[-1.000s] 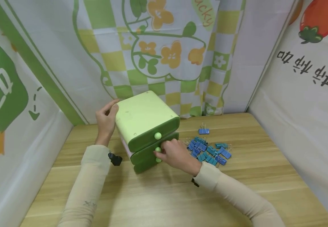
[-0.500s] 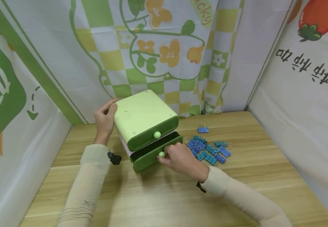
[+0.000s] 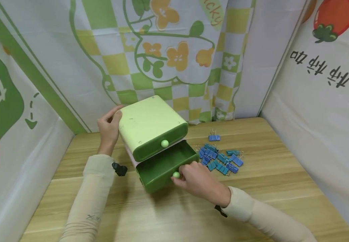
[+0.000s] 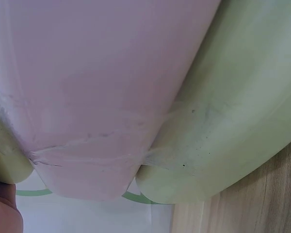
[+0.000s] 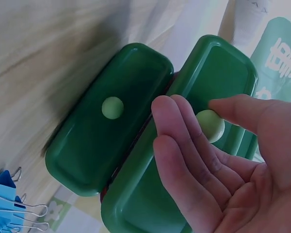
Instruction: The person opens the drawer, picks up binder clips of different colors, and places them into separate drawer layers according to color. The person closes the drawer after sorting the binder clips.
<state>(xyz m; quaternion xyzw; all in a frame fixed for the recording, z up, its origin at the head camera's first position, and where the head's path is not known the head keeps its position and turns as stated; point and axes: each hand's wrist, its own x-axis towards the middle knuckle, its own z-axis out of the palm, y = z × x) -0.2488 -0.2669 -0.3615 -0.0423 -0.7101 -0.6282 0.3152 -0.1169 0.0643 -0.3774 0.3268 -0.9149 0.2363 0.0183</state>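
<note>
A small drawer cabinet [image 3: 153, 124], light green on top with a pink middle tier [image 4: 102, 87], stands angled on the table. Its dark green middle drawer [image 3: 162, 179] is pulled well out, and the green inside shows. My right hand [image 3: 203, 183] pinches the round light green knob [image 5: 211, 126] of this drawer between thumb and fingers. At the cabinet's rear left corner my left hand [image 3: 107, 131] holds the top tier, fingers behind it and thumb at the side. The top drawer [image 3: 160, 143] and the bottom drawer [image 5: 114, 131] are closed.
Several blue and teal binder clips [image 3: 219, 159] lie in a pile right of the cabinet, with a single blue clip [image 3: 214, 137] behind them. A patterned curtain [image 3: 177, 67] hangs behind the wooden table [image 3: 283, 188]; printed cloth walls stand at both sides.
The middle drawer has come out from nearly closed to well open, the right hand moving toward the front right with its knob. My left hand keeps its place on the cabinet.
</note>
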